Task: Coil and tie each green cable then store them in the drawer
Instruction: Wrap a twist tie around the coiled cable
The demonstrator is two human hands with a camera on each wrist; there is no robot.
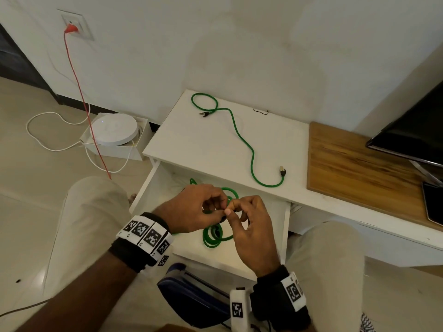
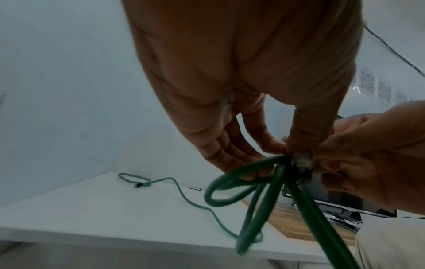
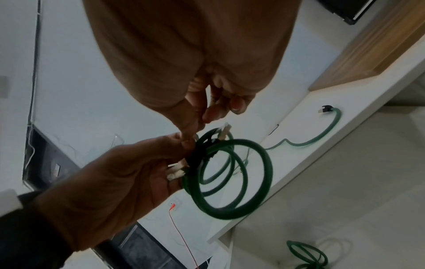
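Green braided cable, coiled into several loops (image 1: 217,232), held over the open white drawer (image 1: 285,226) between both hands. Left hand (image 1: 195,208) pinches the bundle where the loops cross; its fingertips (image 2: 273,145) close on a pale plug end and a black tie strip (image 3: 198,154) wrapped round the strands. Right hand (image 1: 251,226) pinches at the same spot, thumb and forefinger meeting the left thumb; its other fingers are loosely curled. From the head camera the pinch point is mostly hidden by knuckles, and whether the tie is fastened cannot be made out.

Second coiled green cable (image 3: 306,254) lies inside the drawer, cut off at the bottom of the right wrist view; in the head view it is hard to separate from the held coil.

Third green cable, uncoiled (image 1: 242,137), snakes across the white desk top (image 1: 179,140), one plug by the back edge, the other near the front edge. A thin black wire tie (image 1: 260,111) lies near the back edge, apart from it.

Dark screen (image 1: 412,133), cut off at right, stands over the wooden desk section (image 1: 347,168).
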